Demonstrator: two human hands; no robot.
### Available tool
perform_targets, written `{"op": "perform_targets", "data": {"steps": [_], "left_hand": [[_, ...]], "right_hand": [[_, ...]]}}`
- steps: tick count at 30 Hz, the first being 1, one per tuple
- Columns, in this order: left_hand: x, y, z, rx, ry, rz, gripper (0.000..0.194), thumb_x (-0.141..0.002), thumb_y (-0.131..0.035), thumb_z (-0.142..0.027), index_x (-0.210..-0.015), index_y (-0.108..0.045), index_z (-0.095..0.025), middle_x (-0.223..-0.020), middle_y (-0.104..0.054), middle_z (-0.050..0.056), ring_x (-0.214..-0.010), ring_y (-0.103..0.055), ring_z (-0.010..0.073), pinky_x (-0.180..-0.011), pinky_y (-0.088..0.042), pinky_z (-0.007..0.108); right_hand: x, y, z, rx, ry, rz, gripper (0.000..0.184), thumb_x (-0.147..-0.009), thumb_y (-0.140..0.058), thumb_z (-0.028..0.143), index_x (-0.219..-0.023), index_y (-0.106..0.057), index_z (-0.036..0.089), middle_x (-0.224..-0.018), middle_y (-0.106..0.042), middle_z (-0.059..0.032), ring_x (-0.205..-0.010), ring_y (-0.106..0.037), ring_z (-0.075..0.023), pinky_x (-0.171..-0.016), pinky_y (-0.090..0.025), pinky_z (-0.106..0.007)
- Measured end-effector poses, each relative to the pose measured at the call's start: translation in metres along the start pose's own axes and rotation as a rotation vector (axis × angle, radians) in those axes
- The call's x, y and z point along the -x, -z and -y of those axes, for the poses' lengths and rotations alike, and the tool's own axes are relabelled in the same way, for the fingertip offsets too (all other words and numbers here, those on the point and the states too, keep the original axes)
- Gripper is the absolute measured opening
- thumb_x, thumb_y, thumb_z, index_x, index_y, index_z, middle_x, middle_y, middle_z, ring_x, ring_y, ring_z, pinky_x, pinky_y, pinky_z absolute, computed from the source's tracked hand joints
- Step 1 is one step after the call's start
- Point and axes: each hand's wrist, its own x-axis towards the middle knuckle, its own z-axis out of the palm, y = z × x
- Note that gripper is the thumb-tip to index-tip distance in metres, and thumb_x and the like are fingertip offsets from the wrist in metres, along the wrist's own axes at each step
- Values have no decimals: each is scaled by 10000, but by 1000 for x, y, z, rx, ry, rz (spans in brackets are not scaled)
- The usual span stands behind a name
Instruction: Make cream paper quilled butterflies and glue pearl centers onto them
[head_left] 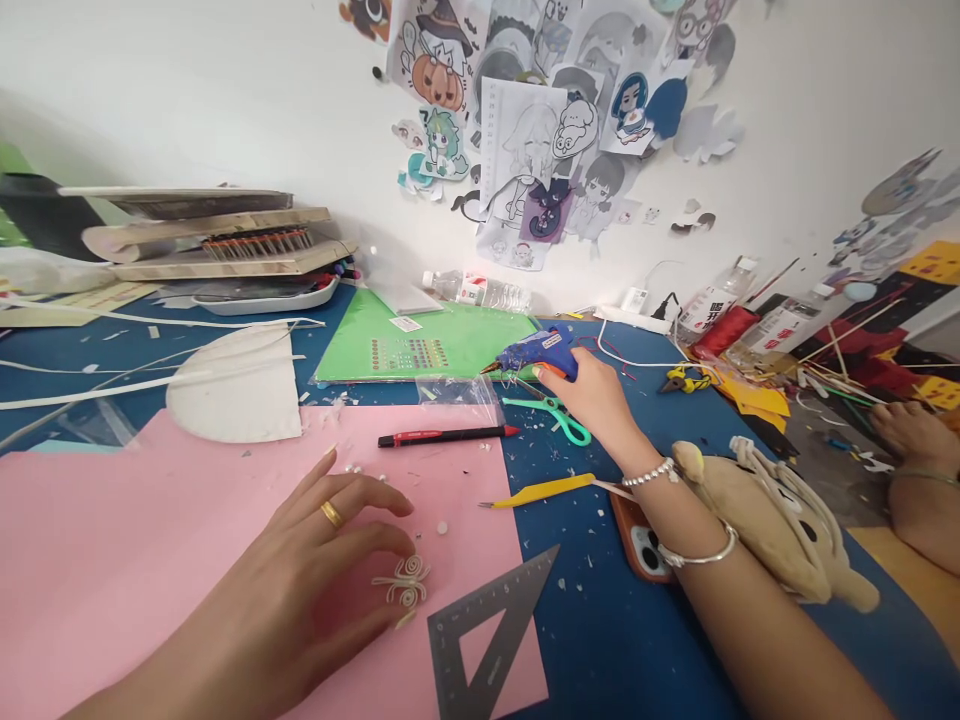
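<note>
My right hand (596, 400) is wrapped round the handle of a blue hot glue gun (541, 350), whose nozzle points left over the green sheet. My left hand (322, 560) hovers low over the pink sheet (97, 560), thumb and fingers apart. Between thumb and index finger lies a small pale ornament of curled wire (407, 582); whether the fingertips touch it I cannot tell. A small white disc (442, 527) and several pearl-like beads (354, 469) lie close by. Teal scissors (566, 420) rest just below the glue gun.
A grey set square (491, 640), yellow tweezers (547, 490) and a red-and-black pen (442, 437) lie nearby. Under my right forearm is a phone (637, 535), beside a plush toy (772, 520). A green sheet (349, 345) and a plastic bottle (480, 291) sit towards the wall.
</note>
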Motion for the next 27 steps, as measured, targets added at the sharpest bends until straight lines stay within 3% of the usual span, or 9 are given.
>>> {"op": "perform_targets", "data": {"steps": [3,6,9,11,14,16,21,27], "left_hand": [[0,-1,1,-3,-10,-5,65,-746,-594,-324,-809,-594,-310,-944,-577,-4,-939,-537,213,-1050,-139,517],[1,-1,1,-9,-12,-6,69,-750,-587,-322,-818,-589,-310,-958,-574,-6,-939,-530,209,-1051,-137,495],[1,0,1,-17,-10,13,59,-760,-580,-321,-816,-590,-307,-948,-584,-13,-930,-535,198,-1059,-123,477],[0,1,0,-20,0,28,56,-762,-580,-331,-809,-595,-305,-934,-594,-16,-930,-537,196,-1060,-121,469],[-1,1,-1,-16,26,32,72,-759,-586,-351,-811,-601,-303,-937,-597,-13,-937,-536,198,-1057,-124,472],[-2,0,-1,-7,35,28,65,-766,-571,-338,-814,-601,-304,-941,-595,-11,-940,-537,197,-1055,-122,479],[-2,-1,1,-2,25,7,68,-755,-588,-330,-814,-599,-299,-953,-581,-10,-933,-538,199,-1060,-111,484],[-2,-2,4,-3,22,-7,76,-755,-597,-331,-826,-595,-303,-961,-570,-14,-939,-537,198,-1065,-102,479]], "right_hand": [[-8,-7,2,44,9,24,369,-808,-523,443,-934,-564,99,-832,-630,-118,-795,-591,-244,-639,-437,-321],[-10,-9,7,105,16,23,408,-818,-542,403,-1015,-545,46,-962,-598,-184,-956,-545,-301,-733,-441,-384],[2,2,11,156,61,31,438,-812,-571,342,-1093,-511,12,-1069,-539,-230,-1067,-469,-344,-815,-414,-440],[20,16,11,164,140,71,432,-818,-568,317,-1141,-494,39,-1115,-519,-211,-1090,-448,-332,-849,-402,-445],[52,34,5,123,342,262,238,-797,-601,321,-995,-594,188,-1013,-590,-65,-976,-523,-240,-832,-430,-371],[69,39,-1,113,520,416,231,-748,-659,274,-959,-602,200,-1004,-591,-52,-919,-538,-227,-781,-444,-359],[78,29,-5,123,618,394,85,-767,-625,165,-826,-564,176,-880,-577,-44,-813,-518,-205,-697,-416,-340],[70,24,9,47,624,384,142,-770,-598,119,-727,-479,183,-723,-552,14,-673,-510,-148,-591,-387,-267]]}}
